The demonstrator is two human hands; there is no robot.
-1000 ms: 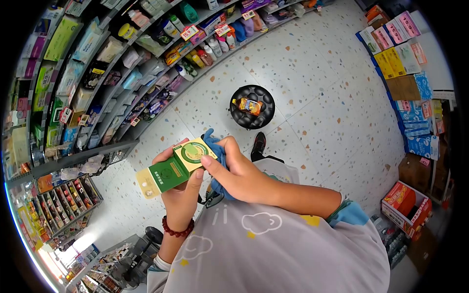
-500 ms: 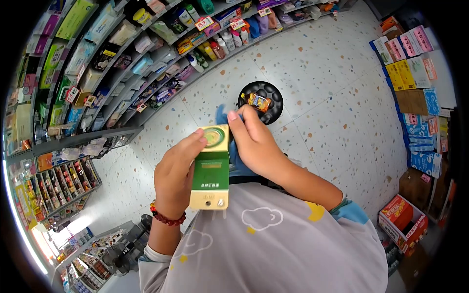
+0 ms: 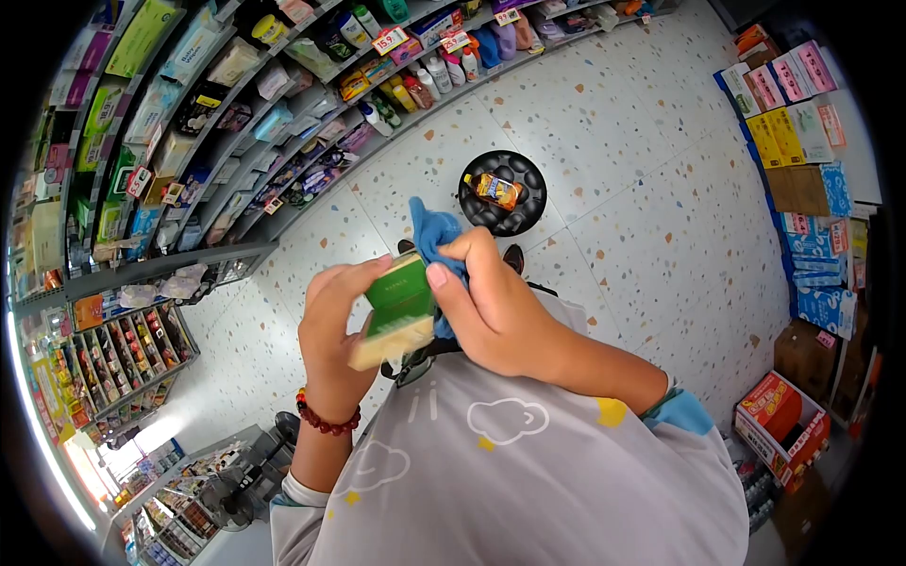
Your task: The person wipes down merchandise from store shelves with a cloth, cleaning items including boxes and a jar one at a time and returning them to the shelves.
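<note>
In the head view, a green and cream box [image 3: 400, 289] is tilted in front of my body. My left hand [image 3: 332, 316] is closed around its left side, with the thumb and fingers on its edges. My right hand [image 3: 495, 307] is closed on a bunched blue cloth [image 3: 434, 229], which lies against the box's right side. Part of the cloth sticks up above the fingers. The box's lower end is blurred. Beyond my hands, a bottle with an orange label [image 3: 494, 191] lies on a round black stool [image 3: 517, 220].
Shelves packed with goods [image 3: 283, 123] curve along the left and top. On the right stand stacked cartons [image 3: 788, 141] and a red box [image 3: 781, 424]. A snack rack [image 3: 127, 363] and a fan [image 3: 226, 500] are at the lower left. The floor is speckled [image 3: 651, 217].
The box has tipped, so its round-emblem end no longer faces me and more green shows. My right hand has moved down slightly with the cloth, along the box's right side.
</note>
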